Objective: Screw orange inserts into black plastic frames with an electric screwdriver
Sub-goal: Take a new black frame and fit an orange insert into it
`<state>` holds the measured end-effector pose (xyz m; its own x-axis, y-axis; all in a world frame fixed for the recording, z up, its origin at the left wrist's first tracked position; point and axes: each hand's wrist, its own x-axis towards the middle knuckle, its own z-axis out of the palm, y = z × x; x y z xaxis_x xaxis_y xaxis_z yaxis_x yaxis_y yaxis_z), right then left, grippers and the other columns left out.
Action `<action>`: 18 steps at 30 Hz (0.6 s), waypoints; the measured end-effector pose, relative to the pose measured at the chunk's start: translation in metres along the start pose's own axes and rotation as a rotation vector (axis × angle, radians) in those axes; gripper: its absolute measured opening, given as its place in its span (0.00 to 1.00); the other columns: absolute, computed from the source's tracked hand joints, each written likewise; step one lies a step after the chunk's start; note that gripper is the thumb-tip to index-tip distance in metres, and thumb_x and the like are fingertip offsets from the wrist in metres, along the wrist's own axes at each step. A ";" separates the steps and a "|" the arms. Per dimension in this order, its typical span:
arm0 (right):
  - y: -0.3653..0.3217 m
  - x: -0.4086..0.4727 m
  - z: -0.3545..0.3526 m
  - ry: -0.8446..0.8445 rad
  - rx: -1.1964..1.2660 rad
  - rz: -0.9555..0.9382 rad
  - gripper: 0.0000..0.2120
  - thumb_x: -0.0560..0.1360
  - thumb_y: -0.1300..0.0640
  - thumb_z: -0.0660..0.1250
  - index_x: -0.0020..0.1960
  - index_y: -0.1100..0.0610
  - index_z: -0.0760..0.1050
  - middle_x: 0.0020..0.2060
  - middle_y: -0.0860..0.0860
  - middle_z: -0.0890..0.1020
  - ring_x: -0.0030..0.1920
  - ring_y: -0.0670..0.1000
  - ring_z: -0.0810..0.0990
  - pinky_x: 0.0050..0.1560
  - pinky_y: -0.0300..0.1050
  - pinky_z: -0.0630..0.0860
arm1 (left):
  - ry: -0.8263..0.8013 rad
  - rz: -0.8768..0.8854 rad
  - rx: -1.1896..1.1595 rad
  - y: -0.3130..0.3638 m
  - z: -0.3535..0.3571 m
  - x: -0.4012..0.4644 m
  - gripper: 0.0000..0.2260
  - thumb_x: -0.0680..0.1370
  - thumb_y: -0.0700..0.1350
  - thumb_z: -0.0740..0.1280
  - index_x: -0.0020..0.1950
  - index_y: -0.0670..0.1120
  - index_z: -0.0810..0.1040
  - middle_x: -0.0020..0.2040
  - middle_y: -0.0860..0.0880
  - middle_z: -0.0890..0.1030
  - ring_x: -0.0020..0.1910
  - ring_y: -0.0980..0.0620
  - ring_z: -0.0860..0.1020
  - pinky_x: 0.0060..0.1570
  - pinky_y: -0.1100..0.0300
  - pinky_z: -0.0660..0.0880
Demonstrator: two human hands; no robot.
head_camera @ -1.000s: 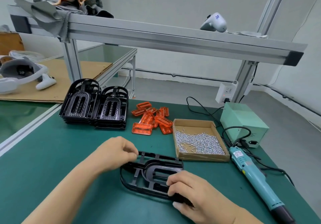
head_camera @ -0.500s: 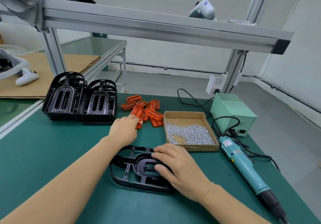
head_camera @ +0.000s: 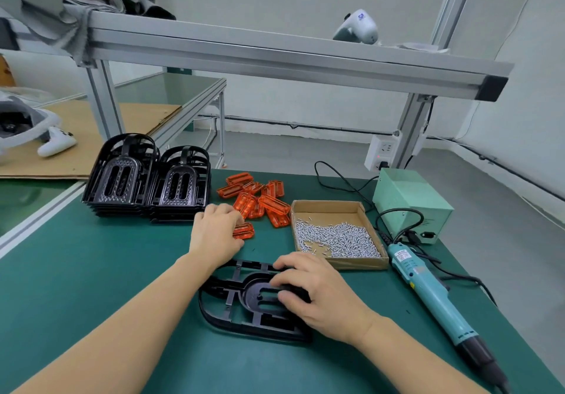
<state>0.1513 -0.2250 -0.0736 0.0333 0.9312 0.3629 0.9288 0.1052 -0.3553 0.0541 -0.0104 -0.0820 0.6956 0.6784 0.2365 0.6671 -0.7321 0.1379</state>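
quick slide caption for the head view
Left hand picks an orange insert while the right hand steadies a black frame.

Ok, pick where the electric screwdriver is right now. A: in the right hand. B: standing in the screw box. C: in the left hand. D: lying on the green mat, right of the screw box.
D: the electric screwdriver lies untouched on the green mat, right of the screw box; the right hand rests on the black frame.

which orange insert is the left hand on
The lone insert nearest the person, lying apart from the pile; the left hand covers its left end.
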 end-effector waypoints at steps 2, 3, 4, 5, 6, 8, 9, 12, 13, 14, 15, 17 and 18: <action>-0.001 0.004 -0.001 0.041 0.027 0.028 0.09 0.77 0.56 0.66 0.54 0.56 0.82 0.57 0.48 0.78 0.60 0.45 0.71 0.63 0.32 0.59 | -0.084 -0.110 -0.152 -0.004 0.001 -0.001 0.23 0.73 0.50 0.70 0.66 0.52 0.70 0.64 0.50 0.74 0.64 0.47 0.69 0.62 0.53 0.63; -0.001 0.005 -0.002 0.058 0.038 0.044 0.08 0.77 0.57 0.66 0.53 0.56 0.82 0.57 0.48 0.78 0.60 0.43 0.70 0.62 0.30 0.57 | -0.120 -0.155 -0.224 -0.006 0.001 -0.001 0.24 0.73 0.49 0.70 0.67 0.51 0.69 0.63 0.49 0.75 0.62 0.46 0.71 0.62 0.52 0.66; -0.001 0.007 -0.002 0.074 0.048 0.061 0.08 0.77 0.57 0.66 0.53 0.56 0.82 0.57 0.47 0.78 0.60 0.42 0.70 0.62 0.29 0.56 | -0.138 -0.184 -0.289 -0.007 0.001 -0.002 0.23 0.73 0.47 0.70 0.67 0.50 0.68 0.61 0.47 0.77 0.60 0.46 0.72 0.61 0.52 0.68; -0.001 0.009 -0.003 0.088 0.058 0.079 0.08 0.77 0.57 0.67 0.53 0.55 0.82 0.56 0.47 0.78 0.60 0.42 0.70 0.62 0.29 0.56 | -0.142 -0.192 -0.340 -0.008 0.000 -0.002 0.23 0.74 0.45 0.70 0.67 0.49 0.69 0.59 0.47 0.78 0.59 0.46 0.74 0.59 0.51 0.70; -0.001 0.011 -0.003 0.101 0.069 0.099 0.07 0.77 0.58 0.67 0.53 0.55 0.82 0.56 0.46 0.78 0.60 0.42 0.70 0.63 0.29 0.56 | -0.138 -0.183 -0.388 -0.009 -0.001 -0.003 0.22 0.73 0.44 0.71 0.66 0.49 0.70 0.58 0.47 0.78 0.57 0.47 0.75 0.58 0.52 0.72; 0.000 0.014 -0.004 0.127 0.096 0.145 0.08 0.77 0.58 0.67 0.54 0.54 0.82 0.56 0.44 0.78 0.59 0.41 0.71 0.64 0.33 0.59 | -0.111 -0.145 -0.508 -0.010 -0.004 -0.006 0.22 0.72 0.42 0.72 0.65 0.48 0.72 0.58 0.49 0.79 0.56 0.50 0.76 0.57 0.56 0.71; 0.001 0.016 -0.005 0.146 0.113 0.169 0.08 0.77 0.58 0.67 0.54 0.54 0.82 0.55 0.43 0.77 0.58 0.39 0.71 0.64 0.35 0.61 | -0.089 -0.117 -0.570 -0.010 -0.007 -0.007 0.22 0.72 0.41 0.73 0.65 0.48 0.72 0.58 0.50 0.79 0.56 0.51 0.76 0.57 0.59 0.70; 0.004 0.021 -0.011 0.213 0.164 0.274 0.12 0.77 0.58 0.67 0.60 0.53 0.79 0.57 0.42 0.76 0.59 0.39 0.70 0.65 0.35 0.63 | -0.057 0.010 -0.740 -0.004 -0.017 -0.015 0.27 0.70 0.42 0.75 0.66 0.50 0.70 0.57 0.54 0.80 0.56 0.56 0.76 0.60 0.63 0.66; 0.006 0.023 -0.013 0.217 0.168 0.315 0.15 0.77 0.57 0.67 0.64 0.52 0.77 0.58 0.41 0.75 0.61 0.40 0.70 0.66 0.36 0.63 | -0.067 0.055 -0.782 0.000 -0.020 -0.019 0.28 0.70 0.42 0.76 0.66 0.51 0.69 0.55 0.57 0.80 0.54 0.60 0.75 0.60 0.66 0.65; 0.008 0.025 -0.015 0.210 0.170 0.349 0.18 0.78 0.56 0.67 0.67 0.52 0.74 0.59 0.41 0.74 0.62 0.41 0.69 0.66 0.36 0.63 | -0.077 0.089 -0.815 0.004 -0.022 -0.023 0.29 0.69 0.42 0.76 0.66 0.53 0.67 0.54 0.58 0.81 0.53 0.65 0.75 0.58 0.71 0.64; 0.010 0.026 -0.017 0.200 0.178 0.375 0.20 0.77 0.56 0.68 0.69 0.52 0.72 0.60 0.41 0.73 0.63 0.42 0.69 0.66 0.37 0.63 | -0.079 0.111 -0.844 0.008 -0.023 -0.028 0.30 0.69 0.41 0.77 0.65 0.54 0.66 0.52 0.60 0.81 0.52 0.68 0.74 0.54 0.76 0.63; 0.013 0.028 -0.019 0.178 0.216 0.408 0.23 0.77 0.56 0.69 0.71 0.52 0.70 0.61 0.42 0.72 0.63 0.43 0.69 0.65 0.37 0.63 | -0.074 0.137 -0.902 0.015 -0.023 -0.035 0.32 0.68 0.40 0.77 0.63 0.58 0.64 0.50 0.63 0.81 0.50 0.70 0.73 0.50 0.79 0.63; 0.013 0.028 -0.019 0.170 0.236 0.416 0.24 0.76 0.56 0.70 0.71 0.52 0.70 0.61 0.42 0.73 0.62 0.43 0.70 0.63 0.37 0.64 | -0.073 0.143 -0.926 0.018 -0.023 -0.038 0.32 0.68 0.40 0.77 0.62 0.60 0.63 0.50 0.64 0.81 0.50 0.69 0.73 0.50 0.79 0.64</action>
<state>0.1716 -0.2047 -0.0516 0.4609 0.8430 0.2774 0.7158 -0.1683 -0.6778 0.0336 -0.0515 -0.0668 0.7904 0.5577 0.2535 0.1186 -0.5453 0.8298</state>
